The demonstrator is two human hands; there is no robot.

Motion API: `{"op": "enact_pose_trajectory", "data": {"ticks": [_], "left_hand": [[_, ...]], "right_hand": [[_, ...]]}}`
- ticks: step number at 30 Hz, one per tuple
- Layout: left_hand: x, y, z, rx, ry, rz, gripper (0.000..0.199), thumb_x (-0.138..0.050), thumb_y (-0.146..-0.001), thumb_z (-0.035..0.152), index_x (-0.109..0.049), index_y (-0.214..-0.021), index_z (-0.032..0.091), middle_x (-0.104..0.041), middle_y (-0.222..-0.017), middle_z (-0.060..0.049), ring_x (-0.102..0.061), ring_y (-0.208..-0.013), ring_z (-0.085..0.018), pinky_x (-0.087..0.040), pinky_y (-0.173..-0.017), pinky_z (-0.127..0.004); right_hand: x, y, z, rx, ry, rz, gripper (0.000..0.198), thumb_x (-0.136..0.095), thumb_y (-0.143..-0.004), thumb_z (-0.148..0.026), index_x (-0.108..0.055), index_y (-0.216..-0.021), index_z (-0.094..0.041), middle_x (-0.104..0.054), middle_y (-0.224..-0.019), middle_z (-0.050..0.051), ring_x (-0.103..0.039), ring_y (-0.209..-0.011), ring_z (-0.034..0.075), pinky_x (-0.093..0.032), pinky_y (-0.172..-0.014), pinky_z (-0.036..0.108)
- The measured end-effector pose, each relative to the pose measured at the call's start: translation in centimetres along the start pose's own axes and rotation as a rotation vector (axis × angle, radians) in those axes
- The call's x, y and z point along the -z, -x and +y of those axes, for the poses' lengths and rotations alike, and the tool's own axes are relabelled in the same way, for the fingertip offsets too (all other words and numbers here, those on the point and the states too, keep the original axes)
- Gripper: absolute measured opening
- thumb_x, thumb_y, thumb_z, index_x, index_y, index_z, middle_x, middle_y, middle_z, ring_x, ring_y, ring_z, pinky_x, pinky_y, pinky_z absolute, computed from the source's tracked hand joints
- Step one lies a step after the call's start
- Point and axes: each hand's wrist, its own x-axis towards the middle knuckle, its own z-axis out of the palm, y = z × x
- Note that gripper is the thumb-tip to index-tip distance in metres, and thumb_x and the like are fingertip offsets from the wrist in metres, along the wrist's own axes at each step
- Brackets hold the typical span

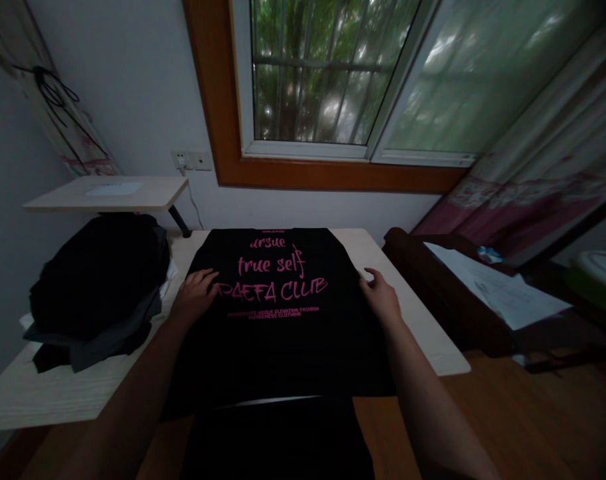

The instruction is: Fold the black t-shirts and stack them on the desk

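A black T-shirt (277,353) lies spread over the pale tabletop, its pink lettering facing up. The lettering includes "true self" above some smaller lines. My left hand (197,293) rests on the shirt's left side beside the print, palm down with thumb and fingers apart. At the opposite side, my right hand (381,293) touches the right edge of the cloth, thumb and forefinger apart. Its other fingers are partly hidden. The shirt's lower end reaches the near table edge, close to my dark clothing (277,440).
A heap of dark clothes (103,280) sits on the left under a small raised shelf (103,193) bearing a paper. On the right, a brown piece of furniture (447,300) holds white sheets (493,287). A window (327,80) is beyond the table (433,340).
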Motion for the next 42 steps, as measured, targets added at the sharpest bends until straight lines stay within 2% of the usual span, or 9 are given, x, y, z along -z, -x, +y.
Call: {"op": "enact_pose_trajectory", "data": {"ticks": [5, 10, 16, 21, 28, 32, 36, 39, 42], "left_hand": [[0.2, 0.6, 0.4, -0.052, -0.021, 0.008, 0.046, -0.045, -0.099, 0.038, -0.062, -0.138, 0.021, -0.058, -0.145, -0.011, -0.049, -0.136, -0.032, -0.041, -0.115, -0.052], [0.2, 1.0, 0.3, -0.082, -0.042, 0.005, 0.046, -0.044, -0.1, 0.038, -0.061, -0.139, 0.02, -0.057, -0.146, -0.011, -0.048, -0.137, -0.033, -0.041, -0.115, -0.051], [0.4, 1.0, 0.5, -0.05, -0.013, -0.007, 0.046, -0.046, -0.099, 0.037, -0.062, -0.138, 0.021, -0.058, -0.146, -0.011, -0.049, -0.138, -0.032, -0.041, -0.115, -0.051], [0.4, 0.8, 0.4, -0.04, -0.006, -0.026, 0.046, -0.046, -0.098, 0.038, -0.063, -0.137, 0.02, -0.058, -0.147, -0.01, -0.048, -0.138, -0.033, -0.041, -0.116, -0.051], [0.1, 0.8, 0.2, -0.062, 0.006, 0.003, 0.044, -0.047, -0.098, 0.037, -0.064, -0.135, 0.021, -0.06, -0.144, -0.01, -0.05, -0.137, -0.032, -0.04, -0.116, -0.05], [0.4, 1.0, 0.4, -0.075, 0.012, 0.02, 0.043, -0.047, -0.098, 0.036, -0.063, -0.135, 0.023, -0.059, -0.145, -0.01, -0.049, -0.137, -0.031, -0.041, -0.115, -0.051], [0.8, 1.1, 0.7, -0.054, 0.023, -0.001, 0.042, -0.046, -0.099, 0.036, -0.064, -0.135, 0.023, -0.058, -0.146, -0.01, -0.049, -0.138, -0.032, -0.042, -0.114, -0.052], [0.8, 1.0, 0.8, -0.043, 0.02, -0.007, 0.044, -0.044, -0.101, 0.04, -0.063, -0.136, 0.022, -0.059, -0.146, -0.009, -0.049, -0.138, -0.033, -0.042, -0.114, -0.052], [0.7, 1.0, 0.8, -0.052, 0.006, 0.01, 0.044, -0.042, -0.101, 0.04, -0.063, -0.135, 0.021, -0.059, -0.145, -0.009, -0.048, -0.138, -0.032, -0.04, -0.115, -0.051]], "right_hand": [[1.8, 1.8, 1.5, 0.061, -0.253, -0.237, 0.054, -0.061, -0.088, -0.052, -0.063, -0.134, -0.025, -0.074, -0.095, 0.006, -0.07, -0.082, 0.023, -0.052, -0.074, 0.033], [2.9, 3.3, 1.3, 0.061, -0.625, -0.398, 0.06, -0.075, -0.077, -0.049, -0.066, -0.132, -0.028, -0.068, -0.132, 0.009, -0.067, -0.115, 0.028, -0.054, -0.093, 0.037], [3.1, 2.8, -2.0, -0.081, -0.939, -0.309, 0.051, -0.08, -0.074, -0.043, -0.07, -0.123, -0.031, -0.073, -0.121, 0.001, -0.07, -0.106, 0.024, -0.055, -0.09, 0.035], [3.6, 1.7, -8.4, -0.083, -1.162, -0.287, 0.055, -0.082, -0.07, -0.038, -0.069, -0.123, -0.032, -0.075, -0.111, 0.001, -0.072, -0.094, 0.022, -0.058, -0.083, 0.034], [-0.9, 0.6, -21.8, 0.292, -0.987, -0.365, 0.067, -0.061, -0.091, -0.036, -0.042, -0.154, -0.027, -0.063, -0.136, 0.009, -0.064, -0.119, 0.025, -0.053, -0.102, 0.044], [-5.9, 4.8, -27.1, 0.644, -0.774, -0.743, 0.064, -0.071, -0.088, -0.028, -0.051, -0.149, -0.031, -0.066, -0.135, 0.004, -0.061, -0.124, 0.022, -0.049, -0.106, 0.039], [-8.7, 9.0, -26.9, 0.926, -0.458, -1.064, 0.042, -0.072, -0.089, -0.03, -0.067, -0.131, -0.032, -0.074, -0.116, -0.001, -0.07, -0.098, 0.018, -0.055, -0.086, 0.028], [-9.0, 8.6, -24.6, 0.774, -0.472, -0.937, 0.036, -0.057, -0.099, -0.031, -0.064, -0.134, -0.029, -0.074, -0.103, -0.001, -0.07, -0.075, 0.013, -0.054, -0.072, 0.025], [-8.5, 6.1, -21.9, 0.636, -0.337, -0.562, 0.033, -0.056, -0.098, -0.025, -0.066, -0.129, -0.023, -0.071, -0.1, 0.002, -0.068, -0.084, 0.015, -0.052, -0.084, 0.028]]}}
